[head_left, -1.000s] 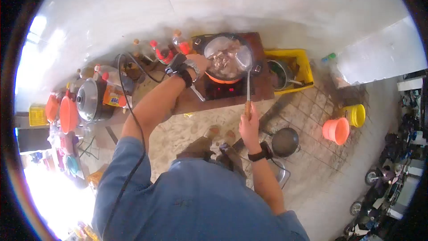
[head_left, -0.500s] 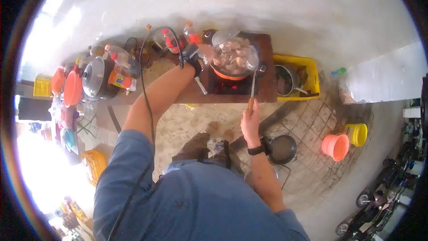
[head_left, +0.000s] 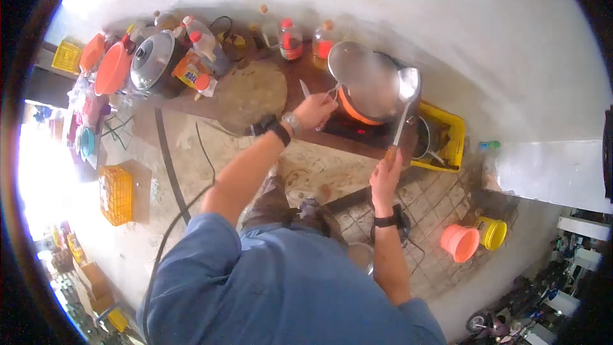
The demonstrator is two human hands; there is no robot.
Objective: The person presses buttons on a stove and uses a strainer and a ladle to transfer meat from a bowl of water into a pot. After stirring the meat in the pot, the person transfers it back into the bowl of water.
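Note:
An orange-sided wok sits on a black induction cooker with red lit digits; steam blurs its contents. My left hand is closed around the looped wire handle of a round strainer, whose bowl lies over the wok's left rim. Under that hand, a knife shows in part on the table. Wrapped round a wooden handle, my right hand holds a metal ladle, its shiny head at the wok's right edge.
Left of the cooker lies a round chopping board. Bottles stand along the wall. A lidded pot and orange basins are farther left. A yellow crate holds a pan on the right. A cable hangs by my left arm.
My left hand has moved to the strainer's handle. The ladle has come up from inside the wok to its right edge. More steam now covers the meat pieces seen before.

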